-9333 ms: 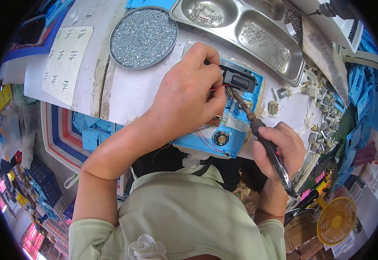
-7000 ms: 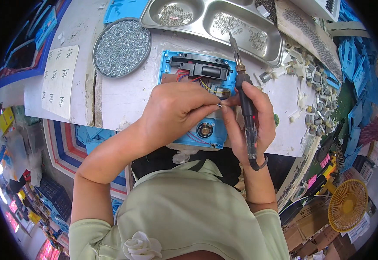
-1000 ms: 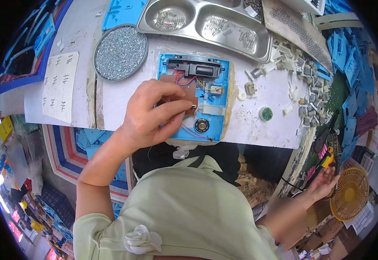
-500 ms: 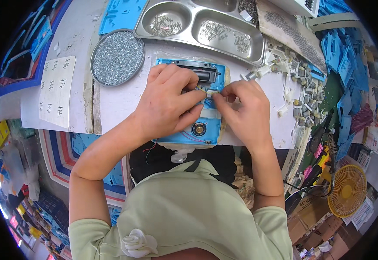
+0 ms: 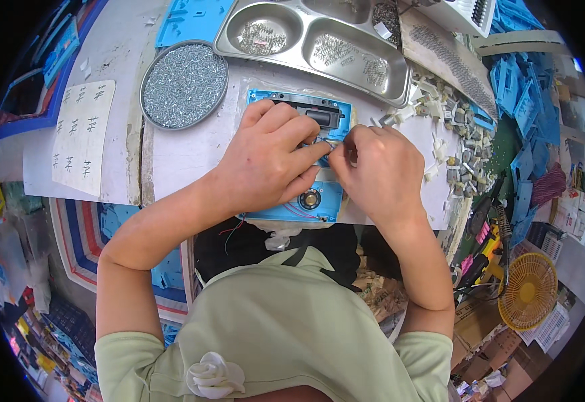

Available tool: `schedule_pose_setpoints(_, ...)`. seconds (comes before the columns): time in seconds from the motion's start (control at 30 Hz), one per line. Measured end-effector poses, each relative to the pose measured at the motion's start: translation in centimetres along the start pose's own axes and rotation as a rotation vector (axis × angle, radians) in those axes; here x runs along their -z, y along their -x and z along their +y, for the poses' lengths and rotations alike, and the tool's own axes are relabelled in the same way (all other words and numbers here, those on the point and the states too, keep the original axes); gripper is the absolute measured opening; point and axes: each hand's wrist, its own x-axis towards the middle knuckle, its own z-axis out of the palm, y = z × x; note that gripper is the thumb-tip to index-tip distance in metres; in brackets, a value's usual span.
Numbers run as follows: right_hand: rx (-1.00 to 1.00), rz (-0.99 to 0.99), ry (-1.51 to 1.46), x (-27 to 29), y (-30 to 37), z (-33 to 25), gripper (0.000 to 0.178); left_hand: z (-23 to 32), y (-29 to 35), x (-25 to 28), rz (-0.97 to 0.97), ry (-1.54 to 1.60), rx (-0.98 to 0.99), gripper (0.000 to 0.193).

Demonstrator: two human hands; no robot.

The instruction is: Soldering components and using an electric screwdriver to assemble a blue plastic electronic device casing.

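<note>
A blue plastic housing (image 5: 333,194) lies on the bench in front of me. It carries a black rectangular part (image 5: 320,118) near its far edge and a round speaker (image 5: 310,199) near its close edge. My left hand (image 5: 269,157) reaches over its left side, fingers bent and index fingertip at the middle. Meeting it there, my right hand (image 5: 381,167) pinches with thumb and index finger. Thin wires show at the fingertips, but what either hand grips is mostly hidden. Loose red and green wires (image 5: 230,232) hang off the housing's near left corner.
A round tray of small screws (image 5: 184,86) stands at the left. Behind the housing is a steel compartment tray (image 5: 292,50) with small metal parts. Many small motor-like pieces (image 5: 463,154) lie heaped on the right. A marked paper sheet (image 5: 81,137) lies far left; a yellow fan (image 5: 528,291) stands lower right.
My right hand has rolled inward, its fingers curling closer together. The small pale part visible between the fingertips before is now mostly covered. The whole view has shifted slightly.
</note>
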Motion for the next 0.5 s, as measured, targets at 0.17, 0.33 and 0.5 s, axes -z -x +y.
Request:
schedule_pose_setpoints(0.17, -0.155, -0.038, -0.091, -0.4, 0.5, 0.0, 0.018, 0.0, 0.3, -0.2, 0.007, -0.022, 0.008, 0.032)
schedule_pose_setpoints(0.33, -0.301, -0.164, -0.320, -0.1, -0.1, 1.1, 0.014, 0.4, 0.2, 0.0, -0.005, -0.042, 0.017, 0.030)
schedule_pose_setpoints(0.5, 0.005, -0.157, 0.065, 0.4, -0.9, -0.3, 0.016, 0.1, 0.2, 0.0, -0.030, -0.048, 0.022, 0.030)
